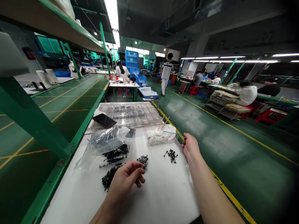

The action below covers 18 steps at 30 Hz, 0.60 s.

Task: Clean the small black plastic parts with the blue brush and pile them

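My left hand (127,177) is closed in a pinch, with a small dark part (141,166) at the fingertips. It is over the white tabletop, beside a heap of small ring-shaped parts (143,161). Black parts (109,177) lie to its left, partly hidden by the hand. My right hand (190,144) pinches a thin blue-green stick (174,133) between thumb and fingers. The stick's far end reaches white, paste-like or cloth-like material (161,135) in a clear box, where two wooden sticks (164,123) stand. A small pile of black pieces (171,155) lies below the box.
A clear plastic bag (107,140) with black parts lies at the left. Behind it are a phone (104,120) and a divided clear tray (128,113). A green conveyor (70,99) runs along the left. A person (167,73) stands in the aisle; others sit at benches.
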Tool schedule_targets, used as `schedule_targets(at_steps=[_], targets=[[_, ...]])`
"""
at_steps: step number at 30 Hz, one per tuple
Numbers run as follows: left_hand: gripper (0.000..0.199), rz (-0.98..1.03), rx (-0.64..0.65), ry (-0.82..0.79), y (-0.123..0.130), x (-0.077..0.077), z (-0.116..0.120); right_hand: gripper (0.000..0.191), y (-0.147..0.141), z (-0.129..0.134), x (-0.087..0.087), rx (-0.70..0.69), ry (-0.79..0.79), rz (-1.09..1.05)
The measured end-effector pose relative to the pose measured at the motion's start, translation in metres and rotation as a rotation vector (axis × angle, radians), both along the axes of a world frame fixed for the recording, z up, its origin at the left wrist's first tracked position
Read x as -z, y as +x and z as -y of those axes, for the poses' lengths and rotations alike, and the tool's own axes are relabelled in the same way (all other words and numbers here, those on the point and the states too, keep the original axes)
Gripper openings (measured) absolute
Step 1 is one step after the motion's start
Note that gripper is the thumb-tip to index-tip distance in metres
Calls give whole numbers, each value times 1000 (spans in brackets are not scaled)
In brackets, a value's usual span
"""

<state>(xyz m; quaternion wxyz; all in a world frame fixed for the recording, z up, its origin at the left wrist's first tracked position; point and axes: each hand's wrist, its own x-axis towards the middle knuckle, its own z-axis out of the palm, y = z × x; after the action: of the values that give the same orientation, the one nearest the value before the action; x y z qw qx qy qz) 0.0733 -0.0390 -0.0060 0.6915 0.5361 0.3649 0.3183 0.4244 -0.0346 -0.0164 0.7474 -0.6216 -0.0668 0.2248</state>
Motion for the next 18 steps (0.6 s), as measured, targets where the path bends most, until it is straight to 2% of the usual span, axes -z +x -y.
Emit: schedule_targets(at_steps=[4, 8, 14, 18], targets=[[33, 17, -17, -26, 1, -7, 1, 17, -6, -4, 8, -15, 32, -77], [32, 34, -30, -99, 2, -10, 3, 11, -8, -1, 8, -39, 94, -37], [25, 132, -59, -217, 2, -6, 6, 11, -13, 11, -12, -74, 234, 102], [16, 260, -44, -216, 3, -5, 8, 18, -29, 23, -25, -213, 409, 137]])
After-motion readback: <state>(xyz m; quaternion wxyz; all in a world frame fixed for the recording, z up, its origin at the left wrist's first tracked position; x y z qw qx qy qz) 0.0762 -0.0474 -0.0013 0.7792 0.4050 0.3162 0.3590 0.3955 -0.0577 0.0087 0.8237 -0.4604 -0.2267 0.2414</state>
